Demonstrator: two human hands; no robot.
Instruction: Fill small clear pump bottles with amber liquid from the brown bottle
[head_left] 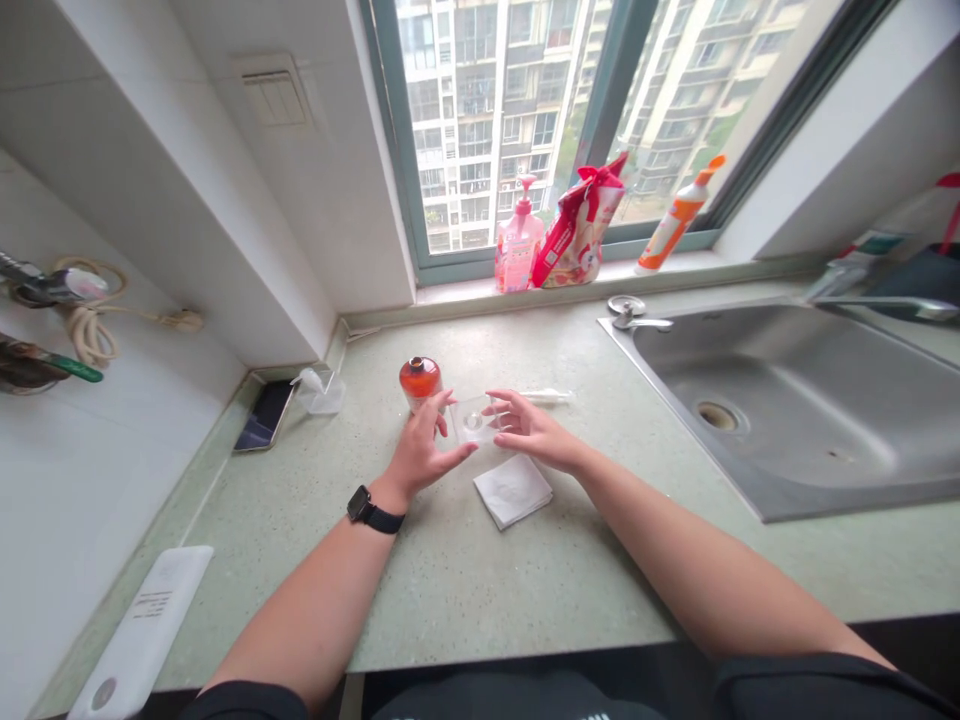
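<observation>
Between my two hands is a clear, flat, square plastic piece with a round shape at its centre (474, 420). My left hand (421, 452), with a black watch on the wrist, grips its left edge between thumb and fingers. At the right edge, my right hand (538, 432) pinches it the same way. Just behind my left hand stands an amber bottle (420, 380) with an uncapped neck, its lower part hidden. A folded white tissue (513, 490) lies below my hands. Behind my right fingers is a thin white wrapped item (551, 397), partly covered.
To the right is a steel sink (750, 400). On the windowsill stand a pink pump bottle (519, 245), a red-and-white bag (585, 232) and an orange-and-white bottle (679, 220). A phone (266, 415), a small clear plastic container (321, 393) and a long white device (146, 630) lie leftward.
</observation>
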